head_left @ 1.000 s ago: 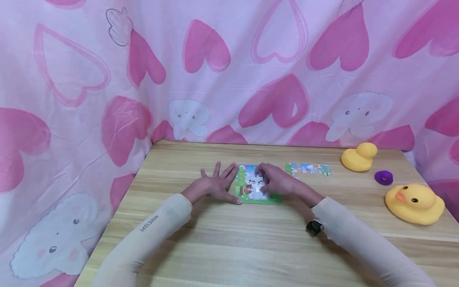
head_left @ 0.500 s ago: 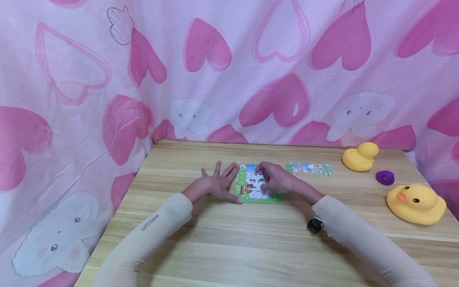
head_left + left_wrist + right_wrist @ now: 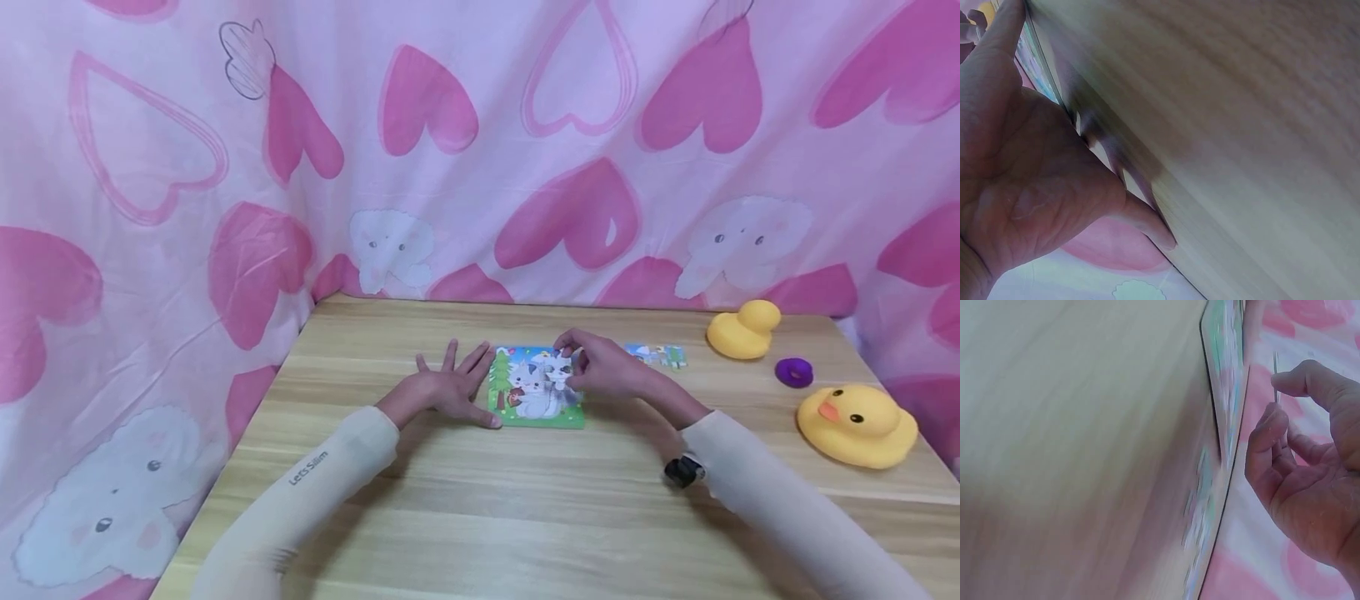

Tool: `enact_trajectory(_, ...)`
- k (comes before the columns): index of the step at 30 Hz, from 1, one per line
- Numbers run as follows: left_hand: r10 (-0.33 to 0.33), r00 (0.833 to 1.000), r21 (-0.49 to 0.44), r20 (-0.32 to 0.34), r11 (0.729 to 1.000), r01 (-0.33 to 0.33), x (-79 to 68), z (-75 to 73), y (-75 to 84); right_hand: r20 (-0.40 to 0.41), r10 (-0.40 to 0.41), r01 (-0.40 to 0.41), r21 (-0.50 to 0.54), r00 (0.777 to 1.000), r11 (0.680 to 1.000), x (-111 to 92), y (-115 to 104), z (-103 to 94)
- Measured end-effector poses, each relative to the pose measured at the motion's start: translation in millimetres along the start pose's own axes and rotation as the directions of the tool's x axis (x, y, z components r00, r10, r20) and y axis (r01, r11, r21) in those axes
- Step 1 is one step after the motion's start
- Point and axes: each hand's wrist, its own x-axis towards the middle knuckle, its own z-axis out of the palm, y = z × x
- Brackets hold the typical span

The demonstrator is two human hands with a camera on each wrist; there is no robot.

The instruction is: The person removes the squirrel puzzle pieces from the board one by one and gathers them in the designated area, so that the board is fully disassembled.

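Note:
A puzzle board [image 3: 525, 408] with a cartoon animal among trees lies on the wooden table. My left hand [image 3: 453, 390] rests flat with fingers spread, thumb and fingertips at the board's left edge. The left wrist view shows its palm [image 3: 1029, 181] low over the wood. Above the board's right side my right hand [image 3: 606, 365] pinches a thin jigsaw piece [image 3: 559, 370] between thumb and fingers. Seen edge-on in the right wrist view, the piece [image 3: 1276, 381] is raised off the table. The board's upper right part is partly hidden behind it.
Loose jigsaw pieces [image 3: 663, 356] lie right of the board, partly hidden by my right hand. Farther right are a small yellow duck [image 3: 742, 332], a purple ring [image 3: 794, 372] and a larger yellow duck [image 3: 857, 425]. A pink heart-patterned curtain [image 3: 450, 192] hangs behind the table.
My right hand has drawn to the right with the jigsaw piece, uncovering more of the board's picture and covering some loose pieces. The left hand has stayed in place.

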Motion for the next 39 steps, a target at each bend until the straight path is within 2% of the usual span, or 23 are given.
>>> enact_trajectory(4, 0.002, 1.0, 0.001, 0.003, 1.0, -0.002, -2.7, -0.8, 0.8, -0.001, 0.023, -0.023, 0.022, 1.0, 1.0, -14.5, 12.5, -15.0)
enact_trajectory(9, 0.001, 1.0, -0.01, 0.004, 1.0, -0.001, -3.0, -0.6, 1.3, -0.036, 0.056, -0.056, -0.002, 0.998, 0.998, -32.3, 31.7, -30.6)
enact_trajectory(21, 0.016, 1.0, -0.001, -0.007, 1.0, -0.016, 1.0, 1.2, -1.7, -0.054, 0.065, -0.068, -0.071, 0.996, 0.995, -63.9, 67.2, -51.6)
enact_trajectory(29, 0.003, 1.0, -0.002, -0.003, 1.0, -0.003, -0.7, 2.7, -2.6, -0.053, 0.11, -0.114, -0.092, 0.993, 0.989, -77.5, 80.3, -57.7)
enact_trajectory(39, 0.011, 1.0, -0.005, -0.008, 1.0, -0.011, -0.9, 2.0, -1.0, -0.048, 0.09, -0.096, -0.143, 0.995, 0.985, -79.3, 86.2, -55.8)
